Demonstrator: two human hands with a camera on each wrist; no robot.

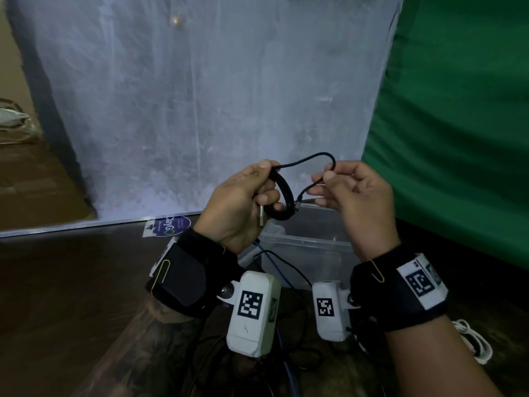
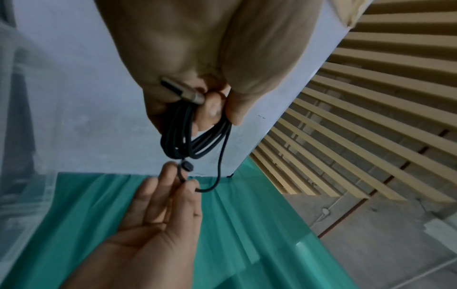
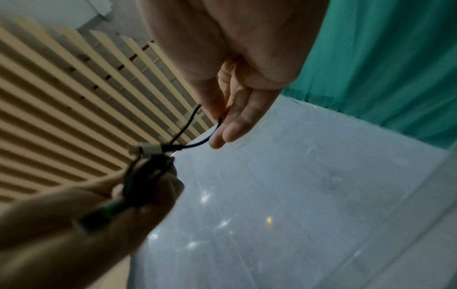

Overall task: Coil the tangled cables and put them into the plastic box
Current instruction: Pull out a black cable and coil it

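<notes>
My left hand (image 1: 252,193) grips a coiled black cable (image 1: 282,196) in the air above the clear plastic box (image 1: 303,242). The coil (image 2: 193,136) hangs from my left fingers, with its metal USB plug (image 2: 183,91) against the palm. My right hand (image 1: 343,187) pinches the cable's free end (image 1: 312,161), which arcs from the coil to my right thumb and forefinger. In the right wrist view the thin black strand (image 3: 195,144) runs from my right fingertips (image 3: 222,136) to the blurred coil (image 3: 148,172). More tangled cables (image 1: 286,276), black and blue, lie on the table beside the box.
A white coiled cable (image 1: 472,339) lies on the dark wooden table (image 1: 71,282) at the right. A frosted panel (image 1: 186,110) stands behind the box, a green cloth (image 1: 458,124) hangs on the right, and a round sticker (image 1: 171,224) sits by the panel's foot.
</notes>
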